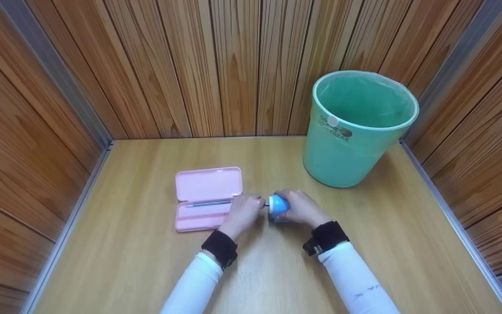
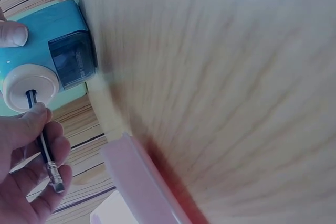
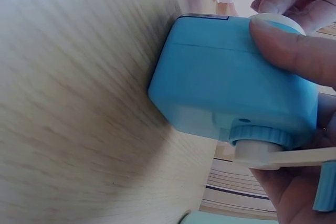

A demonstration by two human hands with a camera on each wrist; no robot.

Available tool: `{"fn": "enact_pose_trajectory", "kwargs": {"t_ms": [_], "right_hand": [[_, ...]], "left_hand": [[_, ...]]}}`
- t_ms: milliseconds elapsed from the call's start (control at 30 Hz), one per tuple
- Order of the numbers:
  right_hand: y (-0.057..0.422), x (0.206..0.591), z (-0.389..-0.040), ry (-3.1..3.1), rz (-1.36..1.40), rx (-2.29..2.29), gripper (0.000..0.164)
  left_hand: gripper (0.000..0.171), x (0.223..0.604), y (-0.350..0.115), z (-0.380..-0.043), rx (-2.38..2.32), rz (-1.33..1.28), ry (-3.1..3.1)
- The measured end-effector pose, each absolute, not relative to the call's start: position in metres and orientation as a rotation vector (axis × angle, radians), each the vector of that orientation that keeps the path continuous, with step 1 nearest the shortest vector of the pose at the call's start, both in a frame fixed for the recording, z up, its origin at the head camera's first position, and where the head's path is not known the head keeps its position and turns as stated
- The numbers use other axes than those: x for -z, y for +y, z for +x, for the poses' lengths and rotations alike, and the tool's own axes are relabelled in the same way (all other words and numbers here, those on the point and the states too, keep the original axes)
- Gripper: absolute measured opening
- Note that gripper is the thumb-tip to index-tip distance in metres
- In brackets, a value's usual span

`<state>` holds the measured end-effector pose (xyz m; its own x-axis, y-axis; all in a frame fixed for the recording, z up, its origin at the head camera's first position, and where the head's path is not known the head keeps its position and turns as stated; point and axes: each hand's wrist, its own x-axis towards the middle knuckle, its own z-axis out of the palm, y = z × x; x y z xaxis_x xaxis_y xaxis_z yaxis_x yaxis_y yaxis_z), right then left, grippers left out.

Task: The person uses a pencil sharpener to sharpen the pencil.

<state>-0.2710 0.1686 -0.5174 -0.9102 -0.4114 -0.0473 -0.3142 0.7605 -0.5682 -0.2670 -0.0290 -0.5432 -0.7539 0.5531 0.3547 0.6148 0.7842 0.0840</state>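
My left hand [image 1: 245, 210] pinches a dark pencil [image 2: 45, 150] with a metal-and-eraser end between thumb and fingers. The pencil's other end sits in the hole of the white round front of a blue pencil sharpener [image 2: 47, 30]. Around the sharpener's body curls my right hand [image 1: 301, 208], its thumb across the top in the right wrist view. A crank handle [image 3: 294, 157] with a blue knob sticks out from the sharpener's back. Low on its front is a dark see-through shavings drawer [image 2: 73, 59].
To the left lies an open pink pencil case [image 1: 208, 185], with a light-blue pencil [image 1: 207, 203] inside, close beside my left hand. A green trash bin [image 1: 347, 152] with a liner stands at the back right. Wood-panelled walls [image 1: 238, 65] close off the table on three sides.
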Motion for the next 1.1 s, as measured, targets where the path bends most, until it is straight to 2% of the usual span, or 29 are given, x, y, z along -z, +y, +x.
{"fn": "enact_pose_trajectory", "kwargs": {"t_ms": [433,600,700,833,967,1100], "right_hand": [[0.154,0.517,-0.27,2.745,-0.559,0.852,0.063],[0.16,0.513,-0.268,2.728,-0.528,0.819,0.078],[0.168,0.509,-0.265,2.734,-0.511,0.799,0.087],[0.184,0.501,-0.258,2.752,-0.483,0.813,0.088],[0.2,0.494,-0.249,2.751,-0.443,0.815,0.08],[0.209,0.49,-0.241,2.758,-0.414,0.766,0.062]], "left_hand": [[0.007,0.542,-0.042,-0.265,0.239,-0.846,-2.69],[0.007,0.543,-0.041,-0.263,0.24,-0.858,-2.697],[0.017,0.543,-0.04,-0.261,0.262,-0.876,-2.713],[0.037,0.539,-0.038,-0.258,0.345,-0.875,-2.769],[0.056,0.531,-0.031,-0.254,0.393,-0.892,-2.818],[0.07,0.524,-0.018,-0.25,0.324,-0.919,-2.828]]}}
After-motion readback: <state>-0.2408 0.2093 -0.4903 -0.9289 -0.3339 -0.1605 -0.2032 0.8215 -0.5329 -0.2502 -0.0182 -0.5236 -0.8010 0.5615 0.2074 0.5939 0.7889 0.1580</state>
